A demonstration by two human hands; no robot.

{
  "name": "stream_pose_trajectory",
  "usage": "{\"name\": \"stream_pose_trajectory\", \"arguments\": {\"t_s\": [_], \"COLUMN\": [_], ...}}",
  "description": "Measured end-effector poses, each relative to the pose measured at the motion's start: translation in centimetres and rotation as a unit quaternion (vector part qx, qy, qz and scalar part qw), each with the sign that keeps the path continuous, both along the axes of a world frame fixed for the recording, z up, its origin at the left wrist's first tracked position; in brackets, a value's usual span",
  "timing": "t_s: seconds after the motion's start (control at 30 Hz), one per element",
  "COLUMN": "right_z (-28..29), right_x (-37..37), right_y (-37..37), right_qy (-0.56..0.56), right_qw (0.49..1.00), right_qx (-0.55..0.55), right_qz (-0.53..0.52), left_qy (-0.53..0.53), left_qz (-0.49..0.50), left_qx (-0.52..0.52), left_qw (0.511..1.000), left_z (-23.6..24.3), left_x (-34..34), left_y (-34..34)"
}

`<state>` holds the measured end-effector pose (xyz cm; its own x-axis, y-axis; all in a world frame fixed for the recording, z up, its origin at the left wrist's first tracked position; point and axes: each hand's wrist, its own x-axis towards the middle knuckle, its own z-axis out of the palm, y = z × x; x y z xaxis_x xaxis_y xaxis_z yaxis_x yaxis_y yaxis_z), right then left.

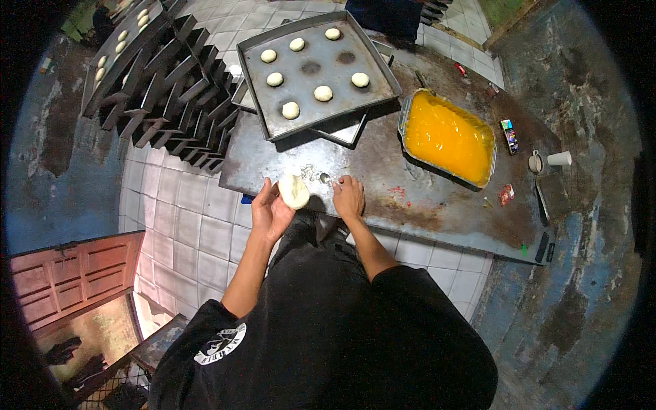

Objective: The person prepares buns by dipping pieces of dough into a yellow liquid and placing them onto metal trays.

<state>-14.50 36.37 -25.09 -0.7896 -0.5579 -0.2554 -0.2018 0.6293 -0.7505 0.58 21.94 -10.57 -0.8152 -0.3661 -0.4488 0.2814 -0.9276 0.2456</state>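
Note:
My left hand [271, 213] holds a piece of pale dough [294, 192], flattened and slightly hollowed, above the near edge of the metal table [383, 184]. To its right, my right hand [349, 198] rests at the tabletop with its fingers curled together. Just beside those fingertips is a small dark round thing [324, 178], too small to name; whether the fingers grip it is unclear. White smears mark the metal around it. Beyond my hands sits a large square baking tray [311, 126] with several round dough balls [322, 93] spaced across it.
Right of the tray stands a rectangular pan [490, 164] of thick orange-yellow filling [447, 133]. Farther right are a small colourful box [510, 137], a white cup [559, 158] and a red wrapper [506, 194]. At the left rises a crisscross stack of dark trays [171, 92].

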Motion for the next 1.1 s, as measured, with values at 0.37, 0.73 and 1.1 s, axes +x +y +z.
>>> {"name": "stream_pose_trajectory", "arguments": {"t_s": [0.37,0.73,1.1], "right_z": [3.4,4.5,5.3], "right_x": [-4.7,-24.0,-22.9], "right_y": [5.3,7.9,10.3], "right_qy": [0.043,0.244,0.101], "right_qw": [0.996,0.933,0.968], "right_qx": [0.075,0.24,0.11], "right_qz": [0.031,-0.107,-0.2], "left_qy": [-0.075,-0.087,-0.09], "left_qz": [0.065,0.063,0.083], "left_qx": [-0.071,-0.053,-0.07], "left_qw": [0.993,0.993,0.99], "left_z": [-3.0,-1.3,-0.7], "left_x": [3.7,1.9,2.7], "left_y": [0.9,2.1,1.8]}}
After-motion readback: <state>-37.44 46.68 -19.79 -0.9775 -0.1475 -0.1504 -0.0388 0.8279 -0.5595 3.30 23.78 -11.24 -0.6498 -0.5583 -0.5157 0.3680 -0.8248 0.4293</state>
